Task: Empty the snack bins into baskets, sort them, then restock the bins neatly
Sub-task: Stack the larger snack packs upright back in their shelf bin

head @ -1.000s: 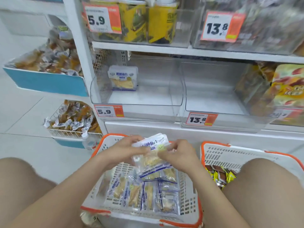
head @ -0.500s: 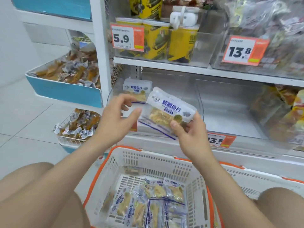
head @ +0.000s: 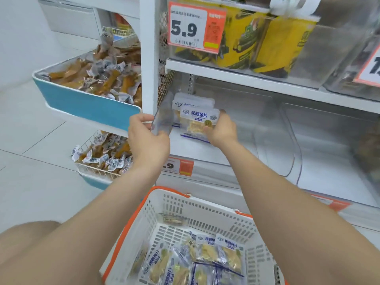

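I've got the right hand (head: 223, 130) pinching a packet (head: 198, 122) upright against the back packet (head: 186, 100) in the bin's (head: 267, 128) ten o'clock corner to start a neat row, while the left hand (head: 147, 140) grips the bin's near wall to steady it.

upper shelf (head: 246, 82): yellow packs (head: 283, 44) in clear box (head: 322, 52) | lower shelf (head: 216, 181): two clear bins (head: 259, 124) side by side

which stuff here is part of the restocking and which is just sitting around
In the job: right hand gripping a fish packet; left hand holding the clear bin wall; stood packet at the bin's back; white basket with loose packets.
Just there: yellow tubs, 5.9 price tag, blue tray of brown snacks, wire rack below it.
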Demonstrator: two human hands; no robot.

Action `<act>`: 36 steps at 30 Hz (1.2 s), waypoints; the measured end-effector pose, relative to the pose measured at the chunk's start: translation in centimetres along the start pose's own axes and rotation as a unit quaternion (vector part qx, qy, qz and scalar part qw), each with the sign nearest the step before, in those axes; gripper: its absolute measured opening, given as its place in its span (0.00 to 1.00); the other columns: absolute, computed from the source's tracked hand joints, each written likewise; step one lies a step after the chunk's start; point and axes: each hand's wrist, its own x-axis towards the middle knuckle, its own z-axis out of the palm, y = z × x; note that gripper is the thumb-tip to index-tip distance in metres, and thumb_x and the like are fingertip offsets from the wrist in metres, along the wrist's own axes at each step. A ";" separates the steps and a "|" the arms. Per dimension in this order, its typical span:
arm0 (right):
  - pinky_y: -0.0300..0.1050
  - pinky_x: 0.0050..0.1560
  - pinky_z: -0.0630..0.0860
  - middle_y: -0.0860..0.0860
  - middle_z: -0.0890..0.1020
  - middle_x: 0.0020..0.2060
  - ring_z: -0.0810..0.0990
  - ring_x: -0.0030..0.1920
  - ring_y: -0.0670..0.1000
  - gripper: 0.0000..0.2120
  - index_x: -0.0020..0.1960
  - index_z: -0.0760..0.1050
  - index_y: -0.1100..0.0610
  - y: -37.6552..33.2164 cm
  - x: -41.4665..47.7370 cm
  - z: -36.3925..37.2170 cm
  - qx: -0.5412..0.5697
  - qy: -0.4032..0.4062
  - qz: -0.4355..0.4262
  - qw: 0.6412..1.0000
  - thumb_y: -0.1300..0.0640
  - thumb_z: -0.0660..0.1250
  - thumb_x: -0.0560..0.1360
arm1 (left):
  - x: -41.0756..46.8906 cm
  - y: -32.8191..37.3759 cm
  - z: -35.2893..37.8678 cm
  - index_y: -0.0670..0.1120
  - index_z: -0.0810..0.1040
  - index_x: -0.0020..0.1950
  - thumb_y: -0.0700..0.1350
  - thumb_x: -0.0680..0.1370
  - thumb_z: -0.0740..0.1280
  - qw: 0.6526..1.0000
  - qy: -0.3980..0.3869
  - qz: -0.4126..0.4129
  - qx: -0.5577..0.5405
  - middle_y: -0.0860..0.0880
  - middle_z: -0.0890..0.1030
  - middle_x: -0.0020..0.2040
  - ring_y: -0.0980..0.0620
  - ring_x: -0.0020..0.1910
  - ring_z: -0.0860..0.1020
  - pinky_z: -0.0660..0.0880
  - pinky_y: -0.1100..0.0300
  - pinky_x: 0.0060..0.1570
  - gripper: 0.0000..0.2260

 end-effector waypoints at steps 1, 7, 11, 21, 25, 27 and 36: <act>0.48 0.50 0.74 0.55 0.82 0.58 0.80 0.60 0.61 0.17 0.63 0.72 0.54 -0.5 0.5 0.4 -0.007 0.003 0.011 1.000 0.56 0.72 0.77 | 0.0 0.0 0.1 0.55 0.70 0.60 0.36 0.75 0.71 1.000 0.008 -0.001 -0.005 0.52 0.75 0.56 0.48 0.55 0.78 0.78 0.45 0.59 0.20; 0.52 0.56 0.78 0.59 0.81 0.62 0.81 0.62 0.63 0.16 0.65 0.75 0.58 -2.8 1.3 2.5 -0.041 0.007 0.060 0.997 0.56 0.71 0.78 | 0.0 -0.3 0.4 0.56 0.71 0.59 0.31 0.73 0.68 1.000 0.019 -0.003 -0.017 0.53 0.76 0.54 0.46 0.53 0.79 0.80 0.42 0.54 0.24; 0.50 0.56 0.78 0.59 0.80 0.64 0.80 0.63 0.62 0.18 0.65 0.75 0.61 -2.9 1.6 3.1 -0.015 -0.002 0.082 0.997 0.55 0.71 0.79 | 0.0 -0.6 0.2 0.58 0.70 0.59 0.33 0.74 0.71 1.000 0.019 0.002 -0.011 0.55 0.76 0.54 0.50 0.54 0.78 0.80 0.44 0.56 0.24; 0.49 0.54 0.81 0.57 0.81 0.60 0.82 0.59 0.60 0.12 0.53 0.75 0.57 -2.2 -0.1 0.3 -0.055 -0.072 0.098 0.991 0.52 0.73 0.76 | -1.1 -0.4 -1.2 0.57 0.71 0.59 0.45 0.74 0.74 0.998 0.020 0.051 0.041 0.55 0.73 0.55 0.49 0.60 0.74 0.74 0.47 0.63 0.18; 0.48 0.50 0.76 0.54 0.80 0.47 0.77 0.52 0.60 0.11 0.48 0.74 0.57 -1.8 -4.5 -4.1 -0.087 -0.040 0.006 0.995 0.50 0.67 0.79 | -4.0 1.1 -3.0 0.52 0.76 0.51 0.42 0.74 0.72 0.969 0.014 0.229 0.092 0.54 0.76 0.50 0.54 0.51 0.73 0.70 0.57 0.52 0.09; 0.48 0.51 0.78 0.51 0.84 0.44 0.80 0.50 0.56 0.07 0.52 0.79 0.56 -1.3 -8.3 -6.0 -0.019 0.042 -0.096 0.994 0.54 0.66 0.78 | -5.6 1.2 -3.7 0.53 0.77 0.45 0.41 0.73 0.72 0.961 -0.063 0.258 0.079 0.56 0.79 0.40 0.55 0.40 0.76 0.73 0.57 0.43 0.08; 0.49 0.43 0.78 0.51 0.83 0.46 0.83 0.47 0.56 0.10 0.58 0.76 0.52 9.9 -24.6 -3.5 -0.247 -0.169 -0.116 0.947 0.51 0.62 0.79 | -11.1 -8.0 -1.6 0.53 0.79 0.61 0.51 0.80 0.68 0.656 -0.570 0.194 0.455 0.57 0.79 0.50 0.54 0.50 0.76 0.76 0.55 0.55 0.10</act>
